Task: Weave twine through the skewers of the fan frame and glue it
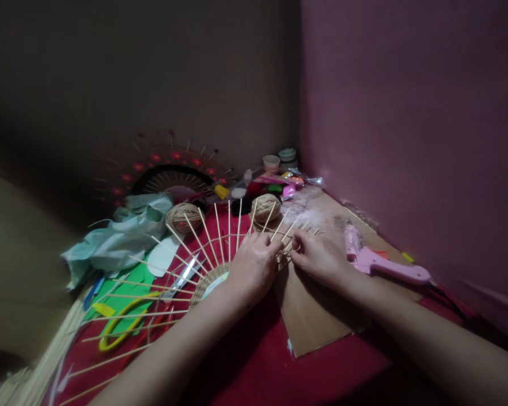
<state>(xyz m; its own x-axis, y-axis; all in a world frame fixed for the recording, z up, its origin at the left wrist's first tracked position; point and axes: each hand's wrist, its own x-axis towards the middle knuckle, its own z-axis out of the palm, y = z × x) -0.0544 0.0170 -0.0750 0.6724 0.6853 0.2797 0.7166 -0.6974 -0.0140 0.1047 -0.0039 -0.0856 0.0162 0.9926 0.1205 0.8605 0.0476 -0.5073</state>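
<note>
I find no legible text, label, brand, number or sign anywhere in the frame. The pink plastic glue gun [381,265] at right centre shows no readable marking, and the two small lidded jars [280,160] at upper centre are too dim and small to read.

Head camera looks forward and down, close over the red table [254,366].
</note>
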